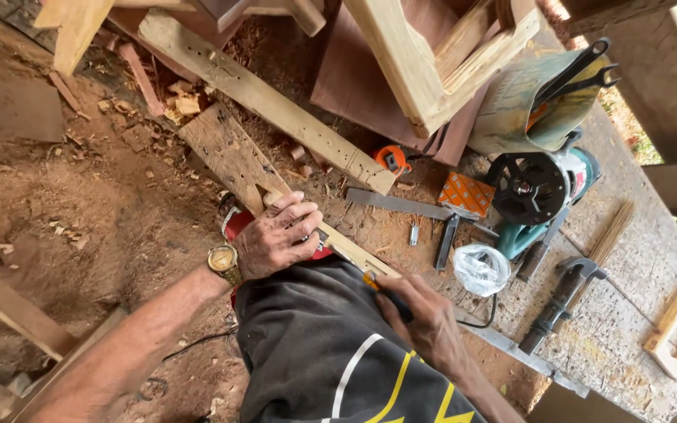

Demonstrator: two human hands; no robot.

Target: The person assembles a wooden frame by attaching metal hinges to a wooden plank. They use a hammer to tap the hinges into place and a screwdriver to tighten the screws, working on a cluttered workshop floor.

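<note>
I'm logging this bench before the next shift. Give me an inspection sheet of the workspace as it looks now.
Surface: workbench coated in sawdust.
Job's things: narrow wooden strip lies on the bench; left hand presses on it, right hand holds a pencil to it.
Clutter: circular saw, hammer, tape measure, steel square, plastic bag, wood offcuts.
Hands: both bare; wristwatch on the left.
Cables: black cord below the bench.
Surroundings: sawdust-strewn dirt floor, wooden frames.

Gold wristwatch (223, 259), black striped shorts (331, 352)
</note>
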